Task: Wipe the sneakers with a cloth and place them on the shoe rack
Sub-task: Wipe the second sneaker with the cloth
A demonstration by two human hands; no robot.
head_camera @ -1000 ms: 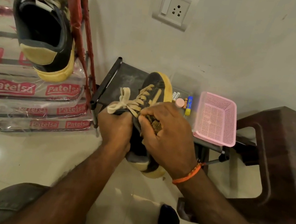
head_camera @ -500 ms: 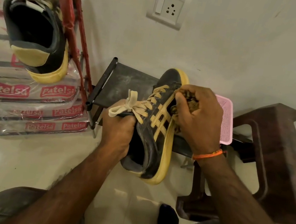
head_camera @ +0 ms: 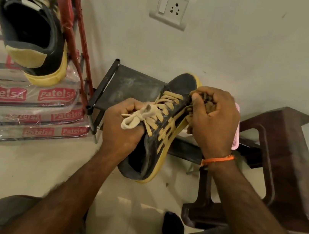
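Black suede and a yellow sole mark the sneaker (head_camera: 164,130) now in hand, held in the air over the floor in front of a low dark stand (head_camera: 132,87). The left hand (head_camera: 122,130) grips it at the tongue and laces, fingers curled into the opening. The right hand (head_camera: 214,119) has its fingers clamped on a bunched brown cloth (head_camera: 201,105), pressed against the shoe's right side near the toe.

As far as progress goes, one shoe looks finished: its mate (head_camera: 34,30) already sits on the red rack (head_camera: 72,30) at upper left, heel toward the camera, above shelves wrapped in printed plastic. The second shoe is, I judge, mid-wipe; the cloth is at the forward part of the outer side, and the hidden inner side and the heel cannot be checked for cleanliness. What remains is to finish wiping this one and set it on the rack beside the first, so the task seems well past halfway.

A pink basket (head_camera: 236,133) shows behind the right hand, and a brown stool (head_camera: 284,156) stands at the right.
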